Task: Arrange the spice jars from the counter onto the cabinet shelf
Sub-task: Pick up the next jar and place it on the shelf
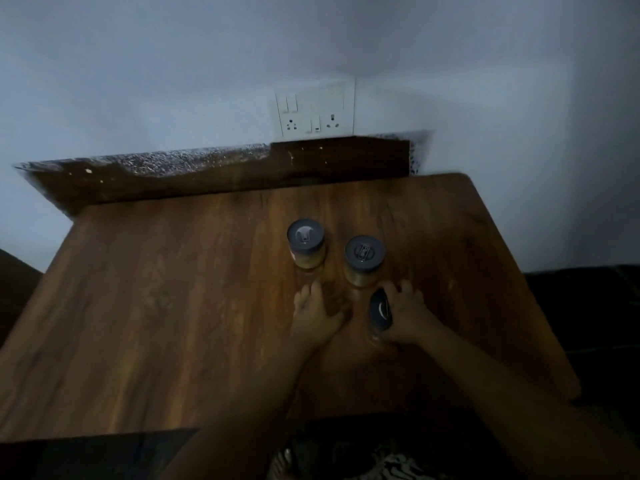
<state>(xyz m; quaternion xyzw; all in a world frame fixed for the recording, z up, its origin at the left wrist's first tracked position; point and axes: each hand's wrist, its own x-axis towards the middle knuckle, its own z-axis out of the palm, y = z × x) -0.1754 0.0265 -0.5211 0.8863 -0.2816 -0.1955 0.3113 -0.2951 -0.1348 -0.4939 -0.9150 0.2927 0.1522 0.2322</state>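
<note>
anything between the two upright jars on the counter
Nothing: in the head view, only bare wooden counter shows in the gap between the left jar and the right jar.

From my remote seat I see a dim room with a pale bluish wall [173,64] carrying a white switch-and-socket panel [314,109]. Below it a dark, speckled ledge [207,168] runs along the wall, just behind a brown wood-grain tabletop [156,289]. Dark, unclear furniture [595,306] sits at the right edge.
</note>
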